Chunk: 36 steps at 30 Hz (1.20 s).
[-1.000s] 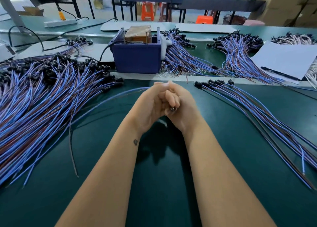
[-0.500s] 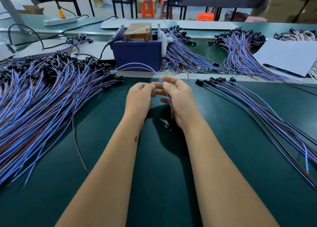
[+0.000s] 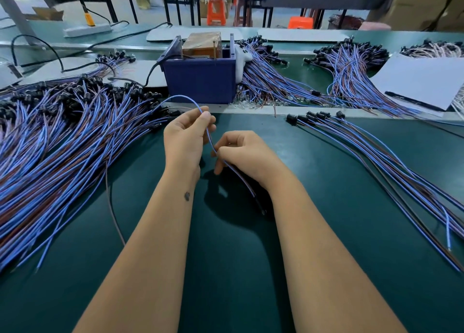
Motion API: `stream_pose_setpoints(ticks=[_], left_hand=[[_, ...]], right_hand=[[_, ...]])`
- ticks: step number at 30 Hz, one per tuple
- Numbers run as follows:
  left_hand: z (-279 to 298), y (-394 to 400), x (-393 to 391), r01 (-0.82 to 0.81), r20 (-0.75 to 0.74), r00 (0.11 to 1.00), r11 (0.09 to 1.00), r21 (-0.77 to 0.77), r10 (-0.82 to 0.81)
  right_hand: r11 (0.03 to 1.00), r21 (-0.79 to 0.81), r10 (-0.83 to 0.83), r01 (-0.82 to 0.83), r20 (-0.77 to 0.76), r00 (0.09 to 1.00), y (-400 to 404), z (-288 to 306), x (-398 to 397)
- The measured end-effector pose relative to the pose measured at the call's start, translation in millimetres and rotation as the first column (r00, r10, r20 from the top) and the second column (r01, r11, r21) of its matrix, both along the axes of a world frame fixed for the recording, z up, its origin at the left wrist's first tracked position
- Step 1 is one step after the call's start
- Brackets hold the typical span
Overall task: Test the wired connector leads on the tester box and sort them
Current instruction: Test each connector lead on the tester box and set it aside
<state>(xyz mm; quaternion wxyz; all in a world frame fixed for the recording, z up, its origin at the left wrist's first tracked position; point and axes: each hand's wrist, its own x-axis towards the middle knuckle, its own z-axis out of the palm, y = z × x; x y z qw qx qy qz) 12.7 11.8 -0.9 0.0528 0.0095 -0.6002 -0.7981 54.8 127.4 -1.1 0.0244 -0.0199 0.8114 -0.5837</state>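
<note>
Two hands pinched one blue lead [image 3: 207,131]: left hand [image 3: 184,136] high, right hand [image 3: 244,154] lower. Its trailing end risked snagging the left pile [image 3: 62,136], dragging untested leads along.

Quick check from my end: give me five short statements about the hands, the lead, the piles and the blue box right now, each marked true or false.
1. Both hands hold one blue lead. True.
2. The left hand lies flat on the mat. False: it pinches the lead above the green mat.
3. The big pile of leads lies left of the hands. True.
4. The blue box stands at the near edge of the mat. False: it stands beyond the hands.
5. The right hand holds a pen. False: it pinches the lead.
</note>
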Motion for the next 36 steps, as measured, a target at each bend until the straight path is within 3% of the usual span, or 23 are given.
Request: stream_pose_setpoints(ticks=[3,7,10,13,18,23,29,36], left_hand=[[1.8,0.4,1.8,0.086,-0.022,0.996,0.996,0.023,-0.085],[4.6,4.8,5.1,0.209,-0.057,0.978,0.968,0.140,-0.202],[3.1,11.0,8.8,0.234,-0.049,0.972,0.955,0.182,-0.229],[-1.0,14.3,9.4,0.184,-0.025,0.983,0.972,0.148,-0.182],[-8.7,18.1,6.9,0.096,-0.028,0.995,0.993,0.062,-0.095],[-7.1,24.8,8.7,0.070,-0.030,0.997,0.995,0.066,-0.068],[-1.4,23.9,11.3,0.011,0.023,1.000,0.966,0.258,-0.018],[-1.1,23.8,10.3,0.024,0.025,0.999,0.973,0.231,-0.031]], right_hand=[[0.999,-0.047,0.026,-0.027,-0.006,1.000,-0.5,0.5,0.6],[0.938,-0.307,-0.196,0.159,-0.093,0.976,-2.0,1.6,-2.5],[0.889,-0.391,-0.286,0.239,-0.066,0.956,-1.4,1.2,-6.2],[0.890,-0.391,-0.277,0.235,-0.054,0.959,-4.8,-1.1,-8.1],[0.933,-0.222,-0.315,0.285,-0.117,0.942,-11.0,-6.6,-11.3],[0.900,-0.221,-0.410,0.377,-0.130,0.903,-15.2,-6.7,-12.5],[0.806,-0.341,-0.533,0.483,-0.065,0.844,-52.5,-9.5,-18.1],[0.765,-0.442,-0.527,0.469,-0.011,0.850,-48.0,-9.9,-20.4]])
